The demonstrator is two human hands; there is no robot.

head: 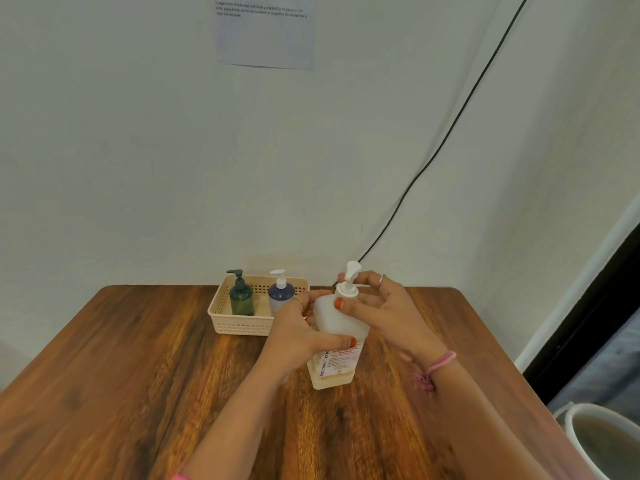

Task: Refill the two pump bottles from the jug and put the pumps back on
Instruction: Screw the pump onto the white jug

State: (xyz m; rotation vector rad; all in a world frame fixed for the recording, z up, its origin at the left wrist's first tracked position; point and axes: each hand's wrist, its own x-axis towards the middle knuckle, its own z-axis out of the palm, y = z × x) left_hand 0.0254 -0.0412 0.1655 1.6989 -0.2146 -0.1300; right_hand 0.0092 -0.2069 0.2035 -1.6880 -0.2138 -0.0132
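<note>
Translucent white plastic, the big square jug [337,327] with a white pump top [349,279] stands near the middle of the brown wooden surface [138,358], its label partly covered. The left hand [301,336] wraps the jug's body, fingers closed on it; the right hand [382,311] pinches the pump. One cream perforated basket [239,327] by the far edge holds two pump bottles, one green [241,296], one dark blue [281,293], partly hidden by the left hand. One white container [602,441] is cut off at the near right corner.
</note>
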